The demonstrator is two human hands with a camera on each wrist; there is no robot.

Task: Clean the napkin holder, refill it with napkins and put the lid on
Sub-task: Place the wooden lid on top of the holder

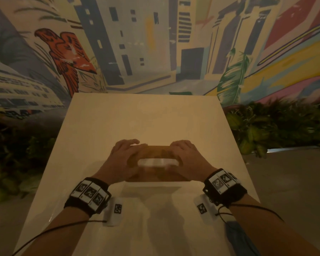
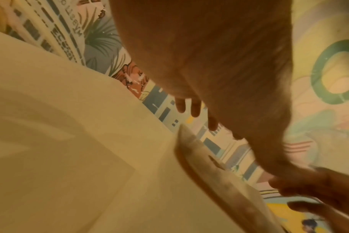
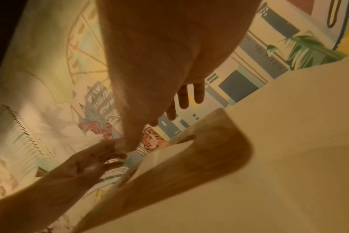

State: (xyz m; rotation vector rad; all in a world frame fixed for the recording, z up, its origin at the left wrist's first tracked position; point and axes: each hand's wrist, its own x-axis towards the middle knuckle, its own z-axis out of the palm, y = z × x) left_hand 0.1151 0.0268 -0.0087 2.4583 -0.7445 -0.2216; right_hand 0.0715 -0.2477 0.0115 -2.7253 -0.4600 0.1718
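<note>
A wooden napkin holder (image 1: 156,150) sits mid-table with its slotted lid on. White napkins (image 1: 158,162) show through the slot. My left hand (image 1: 131,150) arches over its left end and my right hand (image 1: 179,151) over its right end. In the left wrist view the fingers (image 2: 189,107) are spread and fairly straight above the lid's edge (image 2: 209,165). The right wrist view shows straight fingers (image 3: 187,96) over the holder (image 3: 199,157), a napkin (image 3: 169,151) in the slot, and the left hand (image 3: 94,160) with its palm spread. The picture is blurred, so contact with the lid is unclear.
The white table (image 1: 146,117) runs away from me to a painted mural wall. Green plants (image 1: 275,126) line both sides. A blue cloth (image 1: 238,237) lies at the table's near right edge, by my right forearm.
</note>
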